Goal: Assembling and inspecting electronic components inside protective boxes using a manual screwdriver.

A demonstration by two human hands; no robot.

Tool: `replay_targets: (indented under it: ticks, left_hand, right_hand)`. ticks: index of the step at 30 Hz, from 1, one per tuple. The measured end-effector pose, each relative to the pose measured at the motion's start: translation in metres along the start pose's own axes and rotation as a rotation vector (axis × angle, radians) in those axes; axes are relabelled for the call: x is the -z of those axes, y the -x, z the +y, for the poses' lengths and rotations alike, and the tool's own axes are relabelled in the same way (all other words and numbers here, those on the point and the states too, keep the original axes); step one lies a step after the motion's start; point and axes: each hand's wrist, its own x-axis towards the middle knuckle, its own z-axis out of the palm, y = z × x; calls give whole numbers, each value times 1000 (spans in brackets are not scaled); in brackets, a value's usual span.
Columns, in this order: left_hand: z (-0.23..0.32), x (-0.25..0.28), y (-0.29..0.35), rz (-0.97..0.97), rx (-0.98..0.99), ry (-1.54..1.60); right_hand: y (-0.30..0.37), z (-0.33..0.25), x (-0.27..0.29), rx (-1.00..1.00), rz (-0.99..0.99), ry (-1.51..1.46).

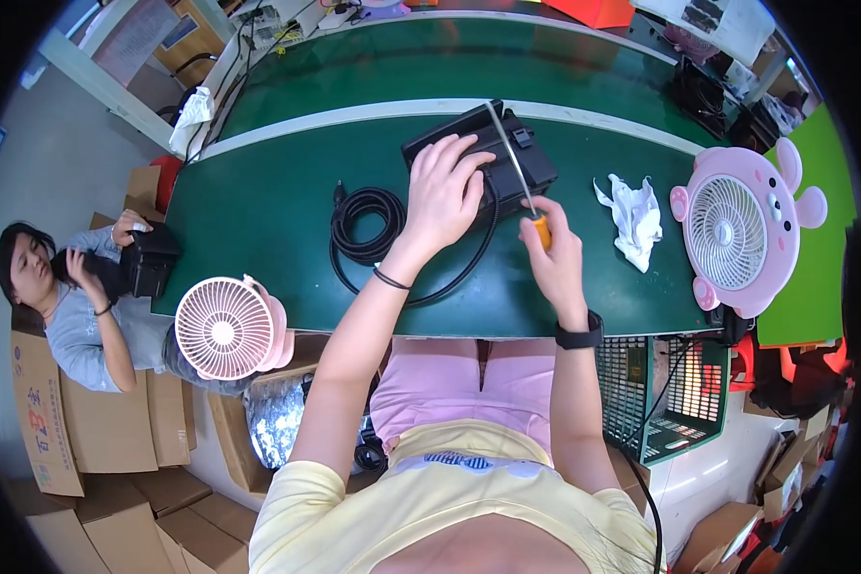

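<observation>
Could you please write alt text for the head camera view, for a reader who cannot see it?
A person's left hand presses on a black box-shaped device on a green table while the right hand holds an orange-handled screwdriver to it. A coiled black cable, a white rag and two pink fans sit nearby.

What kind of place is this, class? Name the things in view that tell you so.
Probably a small workshop or assembly line. A long green workbench holds a black device that the left hand steadies while the right hand holds a screwdriver. Cardboard boxes stand beside it.
</observation>
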Motion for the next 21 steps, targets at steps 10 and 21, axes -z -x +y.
replay_targets:
  ticks: [10, 21]
  left_hand:
    - [-17, 12, -5, -60, -7, 78]
    - [-5, 5, 9, 28, 40, 19]
  right_hand:
    - [56, -5, 66, -52, -195, 339]
    - [50, -21, 36, 140, -106, 626]
